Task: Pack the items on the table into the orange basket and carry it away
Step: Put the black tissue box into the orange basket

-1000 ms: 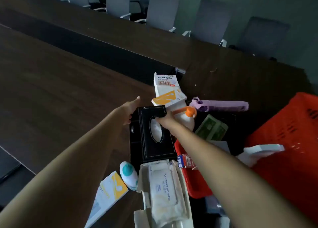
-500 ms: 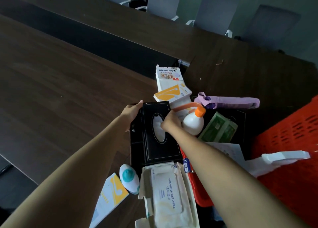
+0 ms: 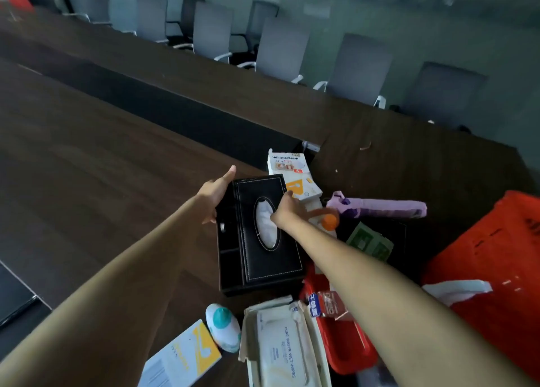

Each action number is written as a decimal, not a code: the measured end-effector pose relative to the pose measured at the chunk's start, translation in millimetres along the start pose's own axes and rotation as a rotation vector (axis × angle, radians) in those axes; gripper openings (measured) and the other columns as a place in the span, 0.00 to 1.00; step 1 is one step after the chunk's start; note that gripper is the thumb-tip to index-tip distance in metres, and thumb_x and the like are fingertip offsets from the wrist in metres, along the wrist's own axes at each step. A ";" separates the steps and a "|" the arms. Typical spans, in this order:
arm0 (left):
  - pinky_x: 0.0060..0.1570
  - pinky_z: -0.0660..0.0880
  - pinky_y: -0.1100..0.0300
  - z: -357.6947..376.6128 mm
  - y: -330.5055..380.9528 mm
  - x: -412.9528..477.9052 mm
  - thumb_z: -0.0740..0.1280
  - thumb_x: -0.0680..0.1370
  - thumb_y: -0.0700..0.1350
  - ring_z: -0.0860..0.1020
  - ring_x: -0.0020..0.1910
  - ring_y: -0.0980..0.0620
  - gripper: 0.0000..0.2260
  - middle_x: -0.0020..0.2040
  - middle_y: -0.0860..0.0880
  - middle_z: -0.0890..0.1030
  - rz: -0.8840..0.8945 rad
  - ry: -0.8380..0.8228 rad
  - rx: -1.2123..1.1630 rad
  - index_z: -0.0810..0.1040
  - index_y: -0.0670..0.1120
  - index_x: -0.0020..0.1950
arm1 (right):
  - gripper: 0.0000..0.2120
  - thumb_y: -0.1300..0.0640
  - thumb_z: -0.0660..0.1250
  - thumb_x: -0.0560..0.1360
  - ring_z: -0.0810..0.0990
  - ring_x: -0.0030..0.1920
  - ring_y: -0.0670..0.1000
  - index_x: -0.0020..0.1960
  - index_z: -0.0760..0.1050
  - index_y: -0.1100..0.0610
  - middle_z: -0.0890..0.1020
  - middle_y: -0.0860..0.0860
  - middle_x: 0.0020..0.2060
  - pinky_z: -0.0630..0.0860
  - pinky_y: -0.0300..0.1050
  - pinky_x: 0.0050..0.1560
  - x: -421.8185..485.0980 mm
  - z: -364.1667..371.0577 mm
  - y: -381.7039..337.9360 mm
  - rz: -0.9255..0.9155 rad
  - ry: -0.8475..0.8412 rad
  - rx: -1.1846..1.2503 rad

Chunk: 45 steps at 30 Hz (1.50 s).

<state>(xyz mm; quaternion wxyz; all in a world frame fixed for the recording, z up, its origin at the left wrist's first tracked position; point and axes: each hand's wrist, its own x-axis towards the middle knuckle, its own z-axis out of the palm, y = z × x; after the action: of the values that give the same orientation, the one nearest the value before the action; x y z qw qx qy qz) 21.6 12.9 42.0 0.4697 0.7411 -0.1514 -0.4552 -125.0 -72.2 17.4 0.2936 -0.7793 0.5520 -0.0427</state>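
Two-handed: left hand (image 3: 214,195), right hand (image 3: 285,211) fingers clasp tissue box (image 3: 263,262); long axis pointing away.

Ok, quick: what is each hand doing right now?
Left hand: holds the left side of the black tissue box, thumb along its top edge.
Right hand: holds the same box at its right edge; its fingertips are hidden.

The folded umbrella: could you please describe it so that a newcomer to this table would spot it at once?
Start at the big orange basket on the right of the view. Just left of it, beyond the green packets, lies the folded umbrella. It is the only lilac thing there, long and slim, lying crosswise.
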 end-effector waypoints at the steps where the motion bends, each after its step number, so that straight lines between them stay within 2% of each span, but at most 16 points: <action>1: 0.29 0.74 0.59 -3.1 12.0 -7.2 0.61 0.68 0.71 0.75 0.28 0.48 0.36 0.40 0.47 0.78 0.025 0.004 -0.017 0.74 0.44 0.63 | 0.26 0.61 0.63 0.75 0.73 0.63 0.61 0.71 0.61 0.63 0.73 0.61 0.64 0.71 0.51 0.61 -2.7 -11.4 -7.6 -0.008 0.008 0.001; 4: 0.30 0.76 0.58 -7.2 51.6 -29.9 0.63 0.70 0.69 0.78 0.34 0.47 0.33 0.51 0.47 0.79 0.141 0.016 -0.058 0.72 0.48 0.68 | 0.32 0.59 0.64 0.76 0.74 0.64 0.59 0.75 0.55 0.62 0.73 0.59 0.66 0.72 0.48 0.58 -10.7 -47.7 -25.5 0.027 0.053 -0.039; 6: 0.30 0.77 0.58 -5.9 79.2 -47.4 0.65 0.72 0.65 0.80 0.41 0.47 0.31 0.60 0.47 0.78 0.220 0.023 -0.097 0.68 0.51 0.71 | 0.31 0.57 0.66 0.75 0.75 0.63 0.57 0.74 0.58 0.62 0.74 0.57 0.65 0.74 0.44 0.55 -18.9 -79.0 -35.7 0.026 0.110 -0.042; 9: 0.48 0.79 0.49 -0.6 119.2 -70.9 0.66 0.72 0.62 0.78 0.59 0.44 0.30 0.65 0.49 0.75 0.355 0.045 -0.094 0.67 0.52 0.71 | 0.23 0.56 0.68 0.73 0.77 0.61 0.57 0.66 0.69 0.62 0.77 0.57 0.62 0.74 0.42 0.52 -33.4 -133.2 -48.4 -0.011 0.184 -0.025; 11: 0.55 0.78 0.45 8.8 142.6 -87.7 0.68 0.71 0.61 0.77 0.61 0.43 0.32 0.65 0.49 0.75 0.436 0.041 -0.116 0.66 0.52 0.72 | 0.19 0.56 0.68 0.73 0.79 0.59 0.57 0.62 0.72 0.61 0.79 0.56 0.60 0.74 0.42 0.49 -44.8 -174.4 -49.2 -0.026 0.249 -0.017; 15: 0.55 0.79 0.47 49.7 182.5 -109.1 0.69 0.72 0.55 0.81 0.53 0.43 0.24 0.59 0.43 0.81 0.535 -0.021 -0.159 0.77 0.41 0.62 | 0.19 0.58 0.69 0.72 0.80 0.56 0.57 0.61 0.73 0.60 0.79 0.56 0.57 0.74 0.42 0.46 -71.3 -253.4 -30.6 -0.043 0.379 -0.011; 17: 0.47 0.79 0.54 80.5 200.9 -129.8 0.67 0.76 0.47 0.81 0.44 0.46 0.17 0.54 0.42 0.81 0.582 -0.093 -0.203 0.77 0.37 0.59 | 0.21 0.57 0.69 0.72 0.79 0.57 0.57 0.63 0.71 0.59 0.79 0.56 0.58 0.72 0.41 0.45 -86.2 -287.8 -13.3 -0.015 0.447 -0.015; 19: 0.38 0.77 0.61 116.3 219.1 -151.5 0.65 0.78 0.45 0.78 0.38 0.50 0.12 0.48 0.43 0.80 0.625 -0.161 -0.188 0.77 0.38 0.56 | 0.23 0.56 0.69 0.71 0.78 0.58 0.57 0.64 0.70 0.59 0.78 0.56 0.59 0.73 0.42 0.46 -104.6 -321.6 9.3 0.017 0.506 0.003; 22: 0.31 0.76 0.64 175.5 237.8 -189.9 0.64 0.79 0.45 0.79 0.34 0.53 0.09 0.41 0.48 0.81 0.657 -0.281 -0.147 0.77 0.40 0.53 | 0.21 0.57 0.70 0.70 0.79 0.57 0.57 0.61 0.72 0.58 0.79 0.55 0.57 0.75 0.43 0.49 -134.1 -369.8 58.4 0.071 0.586 0.030; 25: 0.25 0.77 0.67 241.8 239.9 -220.8 0.64 0.79 0.46 0.81 0.29 0.56 0.10 0.40 0.48 0.81 0.665 -0.400 -0.125 0.77 0.40 0.54 | 0.17 0.59 0.69 0.69 0.79 0.51 0.56 0.58 0.74 0.60 0.80 0.56 0.55 0.74 0.42 0.44 -171.3 -409.5 115.2 0.165 0.643 0.022; 27: 0.31 0.79 0.63 284.2 234.7 -238.5 0.64 0.79 0.46 0.80 0.34 0.53 0.10 0.40 0.47 0.80 0.653 -0.478 -0.110 0.77 0.40 0.53 | 0.16 0.59 0.68 0.70 0.77 0.46 0.55 0.56 0.75 0.60 0.81 0.56 0.54 0.73 0.41 0.43 -194.9 -428.2 151.6 0.237 0.669 -0.001; 30: 0.35 0.78 0.61 342.0 218.6 -262.7 0.63 0.79 0.47 0.79 0.38 0.53 0.08 0.42 0.48 0.81 0.626 -0.593 -0.048 0.78 0.44 0.48 | 0.16 0.59 0.68 0.69 0.80 0.50 0.56 0.57 0.76 0.60 0.81 0.56 0.54 0.76 0.42 0.46 -224.3 -442.2 206.2 0.349 0.695 -0.006; 34: 0.46 0.75 0.55 409.3 182.6 -282.2 0.62 0.80 0.48 0.78 0.49 0.48 0.11 0.47 0.46 0.79 0.524 -0.743 0.078 0.75 0.43 0.56 | 0.18 0.58 0.69 0.68 0.80 0.55 0.56 0.58 0.76 0.59 0.82 0.55 0.54 0.78 0.44 0.54 -252.6 -436.2 276.6 0.486 0.694 0.012; 37: 0.54 0.72 0.48 446.6 150.1 -279.9 0.61 0.79 0.51 0.74 0.61 0.45 0.18 0.59 0.43 0.76 0.377 -0.831 0.209 0.73 0.40 0.63 | 0.19 0.57 0.69 0.68 0.80 0.56 0.56 0.58 0.76 0.58 0.82 0.55 0.55 0.77 0.43 0.53 -261.6 -418.3 320.8 0.557 0.660 0.018; 41: 0.60 0.69 0.45 474.3 102.8 -262.9 0.58 0.81 0.48 0.72 0.62 0.44 0.13 0.64 0.41 0.73 0.185 -0.863 0.286 0.71 0.40 0.60 | 0.22 0.55 0.70 0.67 0.80 0.57 0.56 0.59 0.74 0.58 0.81 0.55 0.57 0.76 0.43 0.53 -252.1 -382.7 367.7 0.608 0.566 0.015; 45: 0.63 0.68 0.41 485.5 67.9 -237.9 0.58 0.81 0.47 0.68 0.70 0.40 0.19 0.70 0.39 0.70 0.066 -0.814 0.329 0.68 0.37 0.68 | 0.22 0.52 0.70 0.68 0.81 0.56 0.56 0.60 0.75 0.57 0.81 0.55 0.56 0.78 0.44 0.54 -230.9 -346.1 398.1 0.615 0.474 -0.019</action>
<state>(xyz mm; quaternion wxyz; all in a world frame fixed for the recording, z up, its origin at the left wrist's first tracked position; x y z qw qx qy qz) -489.6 -137.9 155.3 0.2618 0.5610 -0.4181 -0.6648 -682.1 -96.8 161.1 0.1499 -0.5486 0.8127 -0.1264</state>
